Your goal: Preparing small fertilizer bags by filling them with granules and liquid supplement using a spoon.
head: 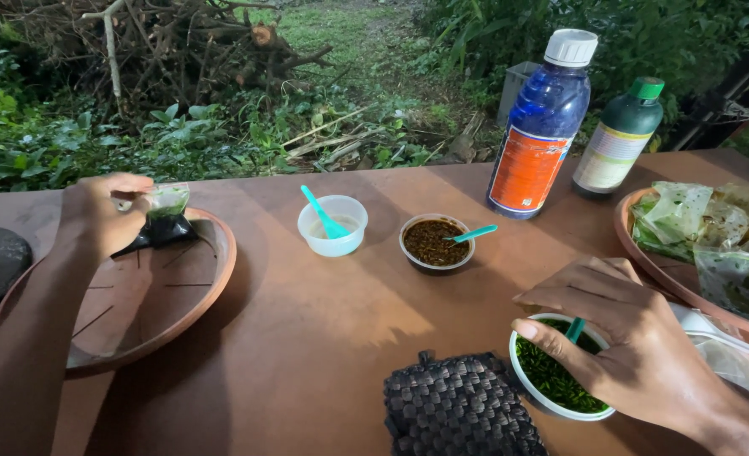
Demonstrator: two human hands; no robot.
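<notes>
My left hand (108, 211) pinches the top of a small clear plastic bag (167, 218) with green and dark contents, holding it over the far rim of a round brown tray (210, 283) at the left. My right hand (636, 338) rests on a white cup of chopped green bits (550, 376) at the front right, fingers around a teal spoon (574, 329) standing in it.
A white cup with a teal spoon (332, 224) and a cup of dark sauce (435, 242) stand mid-table. Behind them are a blue bottle (543, 127) and a green bottle (619, 139). A tray of filled plastic bags (712, 236) is at right, a black woven pouch (459, 405) in front.
</notes>
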